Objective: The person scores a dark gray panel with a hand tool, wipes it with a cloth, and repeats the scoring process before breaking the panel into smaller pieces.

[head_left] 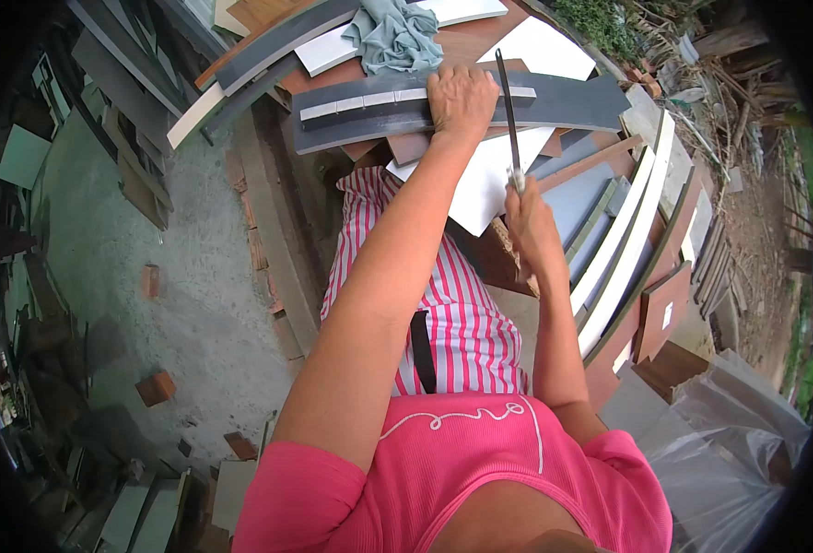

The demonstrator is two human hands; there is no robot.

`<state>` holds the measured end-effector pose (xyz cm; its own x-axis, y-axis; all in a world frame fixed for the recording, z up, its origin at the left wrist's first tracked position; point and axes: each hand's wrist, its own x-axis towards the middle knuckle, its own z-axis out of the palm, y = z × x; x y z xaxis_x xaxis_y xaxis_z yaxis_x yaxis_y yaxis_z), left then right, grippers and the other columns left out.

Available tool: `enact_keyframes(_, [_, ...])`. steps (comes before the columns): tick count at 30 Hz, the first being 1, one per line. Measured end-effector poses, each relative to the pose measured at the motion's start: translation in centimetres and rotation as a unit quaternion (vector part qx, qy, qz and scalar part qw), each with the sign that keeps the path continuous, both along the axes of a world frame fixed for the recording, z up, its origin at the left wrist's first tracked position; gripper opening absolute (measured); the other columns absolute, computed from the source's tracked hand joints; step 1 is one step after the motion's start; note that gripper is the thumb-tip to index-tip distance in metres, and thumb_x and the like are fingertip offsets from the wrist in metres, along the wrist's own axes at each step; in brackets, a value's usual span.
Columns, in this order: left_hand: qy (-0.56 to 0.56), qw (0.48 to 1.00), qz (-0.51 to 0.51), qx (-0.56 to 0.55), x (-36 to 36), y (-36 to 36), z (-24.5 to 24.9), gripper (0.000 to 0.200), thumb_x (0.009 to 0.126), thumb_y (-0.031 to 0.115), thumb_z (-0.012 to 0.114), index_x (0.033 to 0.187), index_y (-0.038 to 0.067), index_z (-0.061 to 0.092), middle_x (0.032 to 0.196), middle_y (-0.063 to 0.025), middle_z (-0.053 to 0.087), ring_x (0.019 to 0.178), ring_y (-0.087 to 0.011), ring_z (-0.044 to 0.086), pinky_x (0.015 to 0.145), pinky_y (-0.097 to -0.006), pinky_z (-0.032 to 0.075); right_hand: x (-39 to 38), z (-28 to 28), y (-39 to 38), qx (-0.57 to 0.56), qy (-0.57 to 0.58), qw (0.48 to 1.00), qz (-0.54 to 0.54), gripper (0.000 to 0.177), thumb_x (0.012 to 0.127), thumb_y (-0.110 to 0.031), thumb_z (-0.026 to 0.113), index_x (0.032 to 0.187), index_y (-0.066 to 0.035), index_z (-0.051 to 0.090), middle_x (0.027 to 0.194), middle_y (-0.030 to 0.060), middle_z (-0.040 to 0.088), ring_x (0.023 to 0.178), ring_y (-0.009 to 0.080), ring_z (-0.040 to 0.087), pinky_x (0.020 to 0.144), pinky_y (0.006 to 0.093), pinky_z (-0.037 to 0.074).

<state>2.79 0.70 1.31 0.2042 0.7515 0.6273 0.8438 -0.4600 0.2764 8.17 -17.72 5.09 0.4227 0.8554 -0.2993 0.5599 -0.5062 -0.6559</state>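
Observation:
A dark grey board (572, 101) lies across a pile of panels, with a narrow light strip (369, 101) marked by crosswise lines on top of it. My left hand (462, 100) rests on the strip and the board, its fingers bent together over the far edge of the strip. In my right hand (531, 217) is the pale handle of a long, thin dark tool (508, 111), which points away from me. The tool's shaft passes over the board, just right of my left hand; whether it touches the strip I cannot tell.
A crumpled grey-green cloth (395, 39) lies beyond the board. White and brown panels (618, 249) are stacked at the right, above clear plastic sheeting (724, 442). Brick pieces (156, 388) lie on the concrete floor (213, 341) at the left, near leaning boards (130, 83).

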Motion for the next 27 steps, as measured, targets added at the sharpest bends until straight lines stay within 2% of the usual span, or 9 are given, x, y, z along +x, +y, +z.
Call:
enact_keyframes(3, [0.005, 1.0, -0.001, 0.003, -0.2, -0.1, 0.0, 0.028, 0.086, 0.027, 0.056, 0.071, 0.008, 0.068, 0.076, -0.0093, 0.066, 0.081, -0.026, 0.061, 0.073, -0.0403, 0.043, -0.2, -0.6, -2.2, 0.002, -0.016, 1.0, 0.004, 0.031, 0.096, -0.023, 0.044, 0.11, 0.005, 0.043, 0.079, 0.0359, 0.06, 0.078, 0.0528, 0.06, 0.07, 0.0561, 0.046])
enact_keyframes(4, [0.001, 1.0, -0.004, 0.013, -0.1, -0.2, -0.2, 0.028, 0.086, 0.027, 0.055, 0.07, 0.007, 0.068, 0.076, -0.0097, 0.067, 0.08, -0.0263, 0.063, 0.073, -0.0409, 0.044, -0.4, 1.0, -1.6, -0.023, -0.004, 1.0, -0.003, 0.03, 0.097, -0.023, 0.043, 0.109, 0.005, 0.044, 0.08, 0.0363, 0.06, 0.079, 0.053, 0.06, 0.071, 0.0566, 0.045])
enact_keyframes(8, [-0.004, 1.0, -0.006, 0.013, -0.2, -0.4, 0.4, 0.028, 0.086, 0.027, 0.055, 0.071, 0.007, 0.068, 0.076, -0.0091, 0.066, 0.081, -0.026, 0.062, 0.074, -0.0408, 0.044, 0.9, 1.1, 1.9, 0.0, -0.003, 1.0, 0.017, 0.03, 0.097, -0.022, 0.043, 0.108, 0.006, 0.045, 0.082, 0.0367, 0.06, 0.082, 0.0533, 0.059, 0.072, 0.0561, 0.045])
enact_keyframes(11, [-0.002, 1.0, -0.003, 0.009, -0.2, -0.1, 0.0, 0.026, 0.085, 0.027, 0.057, 0.073, 0.007, 0.069, 0.077, -0.0089, 0.065, 0.081, -0.0258, 0.06, 0.073, -0.0395, 0.041, 0.1, 2.2, 3.2, -0.024, 0.028, 0.999, -0.008, 0.03, 0.097, -0.021, 0.043, 0.109, 0.006, 0.045, 0.083, 0.0365, 0.06, 0.085, 0.0532, 0.059, 0.074, 0.0546, 0.045])
enact_keyframes(14, [-0.003, 1.0, -0.005, 0.003, -0.1, -0.1, 0.1, 0.027, 0.085, 0.028, 0.057, 0.074, 0.007, 0.069, 0.077, -0.0092, 0.066, 0.081, -0.026, 0.059, 0.073, -0.0394, 0.041, 0.1, -0.2, 0.1, 0.01, -0.011, 1.0, 0.001, 0.03, 0.097, -0.021, 0.044, 0.11, 0.005, 0.045, 0.084, 0.0368, 0.06, 0.087, 0.0536, 0.058, 0.075, 0.0553, 0.045])
enact_keyframes(18, [0.0, 1.0, -0.008, 0.008, -0.1, -0.2, -0.3, 0.027, 0.085, 0.029, 0.057, 0.074, 0.007, 0.069, 0.077, -0.0094, 0.066, 0.081, -0.026, 0.059, 0.074, -0.0394, 0.041, -0.8, 0.6, -1.9, -0.037, 0.008, 0.999, -0.018, 0.029, 0.097, -0.021, 0.044, 0.111, 0.004, 0.045, 0.086, 0.0381, 0.06, 0.089, 0.0537, 0.057, 0.076, 0.0554, 0.044])
enact_keyframes(23, [-0.011, 1.0, -0.015, 0.016, 0.1, -0.1, -0.2, 0.028, 0.086, 0.028, 0.057, 0.074, 0.007, 0.069, 0.077, -0.0097, 0.066, 0.081, -0.0261, 0.059, 0.074, -0.0394, 0.041, 1.2, -0.7, 3.4, 0.03, -0.023, 0.999, 0.015, 0.03, 0.097, -0.021, 0.042, 0.11, 0.006, 0.045, 0.086, 0.0388, 0.059, 0.088, 0.0531, 0.058, 0.077, 0.0544, 0.045])
enact_keyframes(27, [-0.004, 1.0, -0.011, -0.001, -0.2, -0.1, 0.0, 0.028, 0.086, 0.028, 0.057, 0.073, 0.006, 0.069, 0.076, -0.01, 0.066, 0.081, -0.0262, 0.059, 0.073, -0.0397, 0.041, -0.1, 0.0, 1.7, 0.017, -0.013, 1.0, 0.004, 0.03, 0.097, -0.02, 0.042, 0.11, 0.006, 0.044, 0.086, 0.0384, 0.059, 0.087, 0.0538, 0.058, 0.076, 0.0554, 0.044])
